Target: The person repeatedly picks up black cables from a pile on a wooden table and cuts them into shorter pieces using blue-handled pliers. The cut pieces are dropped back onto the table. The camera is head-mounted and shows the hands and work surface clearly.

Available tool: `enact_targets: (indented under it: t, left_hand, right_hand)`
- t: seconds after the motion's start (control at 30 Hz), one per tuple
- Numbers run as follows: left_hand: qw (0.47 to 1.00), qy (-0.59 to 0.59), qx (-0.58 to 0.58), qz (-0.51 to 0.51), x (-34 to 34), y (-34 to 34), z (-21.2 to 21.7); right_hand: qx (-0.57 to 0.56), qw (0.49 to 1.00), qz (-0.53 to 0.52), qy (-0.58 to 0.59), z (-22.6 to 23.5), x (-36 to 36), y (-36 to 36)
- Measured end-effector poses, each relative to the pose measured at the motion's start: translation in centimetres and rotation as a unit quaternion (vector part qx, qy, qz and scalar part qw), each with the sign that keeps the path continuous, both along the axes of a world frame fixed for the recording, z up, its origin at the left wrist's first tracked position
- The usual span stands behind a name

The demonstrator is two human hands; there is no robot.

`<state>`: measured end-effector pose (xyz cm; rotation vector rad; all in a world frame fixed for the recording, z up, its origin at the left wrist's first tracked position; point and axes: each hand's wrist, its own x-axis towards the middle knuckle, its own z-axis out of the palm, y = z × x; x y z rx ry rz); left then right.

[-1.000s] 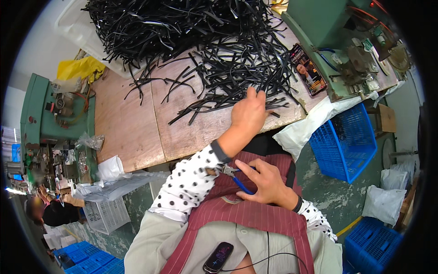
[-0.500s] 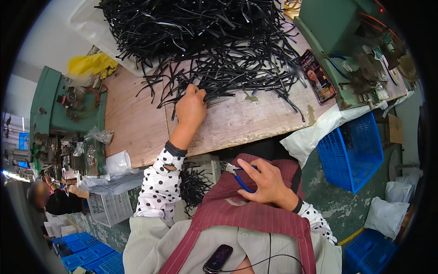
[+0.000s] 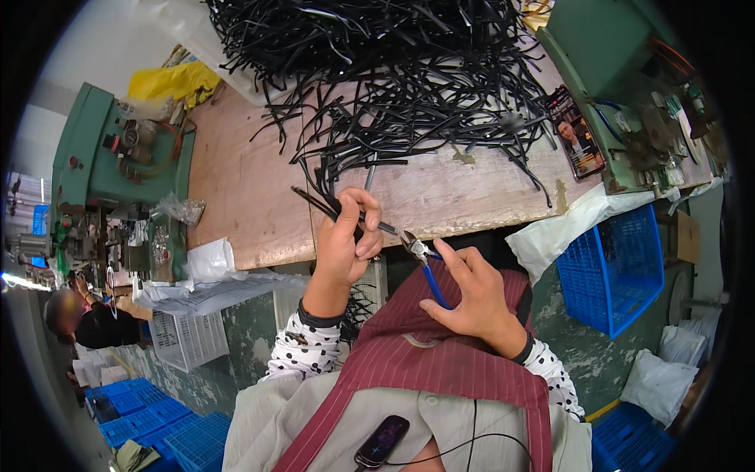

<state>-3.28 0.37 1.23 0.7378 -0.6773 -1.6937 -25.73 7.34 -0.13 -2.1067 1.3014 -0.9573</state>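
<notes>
My left hand is closed around a few black strips at the front edge of the table. One strip end points right, toward the jaws of blue-handled cutting pliers. Those pliers sit in my right hand, handles between thumb and fingers, above my maroon apron; whether the jaws touch the strip end I cannot tell. Beyond my left hand a large heap of black strips covers the back of the table, with loose ones spread nearer.
Green machines flank the wooden table left and right. A phone leans at the right one. A blue crate stands lower right, a white crate lower left. A white basket holding strips is under the table edge. Another person is far left.
My left hand has drawn back from the heap toward me, bringing a few black strips. My right hand has raised the pliers slightly to meet the strip end. The view has shifted a little.
</notes>
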Motion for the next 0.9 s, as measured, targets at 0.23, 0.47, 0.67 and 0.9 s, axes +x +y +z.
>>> enact_targets:
  t: [0.23, 0.47, 0.67, 0.9]
  left_hand:
    - [0.992, -0.075, -0.084, 0.058, -0.4, 1.0, 0.6]
    - [0.973, -0.131, -0.120, 0.149, -2.1, 2.1, 0.3]
    - [0.970, -0.177, -0.040, 0.159, -2.9, 2.0, 0.7]
    - [0.980, -0.147, 0.072, -0.116, 0.9, -0.8, 1.7]
  right_hand:
    - [0.008, 1.000, 0.016, 0.004, 0.8, 1.2, 0.1]
    - [0.036, 0.999, 0.017, 0.033, 0.9, 1.5, 0.4]
    - [0.027, 0.999, 0.020, 0.013, -0.3, 1.5, 0.6]
    - [-0.017, 0.996, 0.034, 0.075, 0.4, 0.4, 0.8]
